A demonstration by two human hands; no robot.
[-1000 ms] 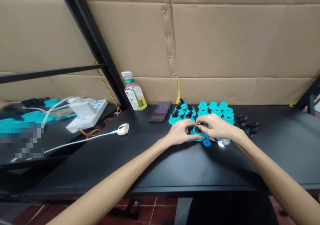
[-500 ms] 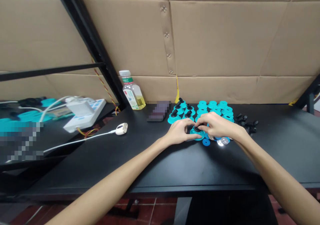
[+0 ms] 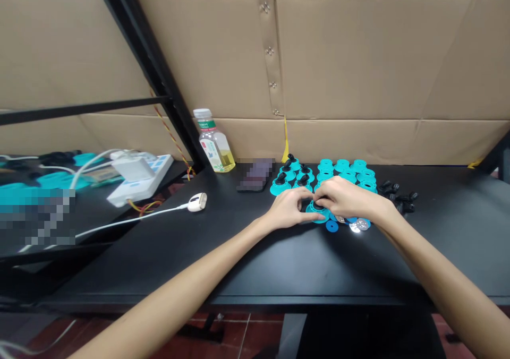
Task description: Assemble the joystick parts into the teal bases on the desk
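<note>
My left hand [image 3: 289,209] and my right hand [image 3: 346,199] meet over a teal flanged spool [image 3: 316,215] near the front of the group. Their fingertips pinch it at its black centre piece [image 3: 317,205], which is mostly hidden by my fingers. Behind my hands stand several other teal spools [image 3: 326,173] in rows, and those on the left carry black knobs [image 3: 281,178]. Just below my right hand lie a small blue disc [image 3: 331,226] and several silver discs [image 3: 362,224]. Loose black parts [image 3: 398,198] form a pile to the right.
A plastic bottle with yellow liquid [image 3: 214,146] and a blurred phone [image 3: 255,174] stand at the back of the black table [image 3: 319,263]. To the left lie a white corded device [image 3: 196,202] and a power strip [image 3: 139,181]. Cardboard [image 3: 358,56] lines the wall.
The whole view has shifted slightly. Both hands stay on the same teal spool, with no clear change in their grip.
</note>
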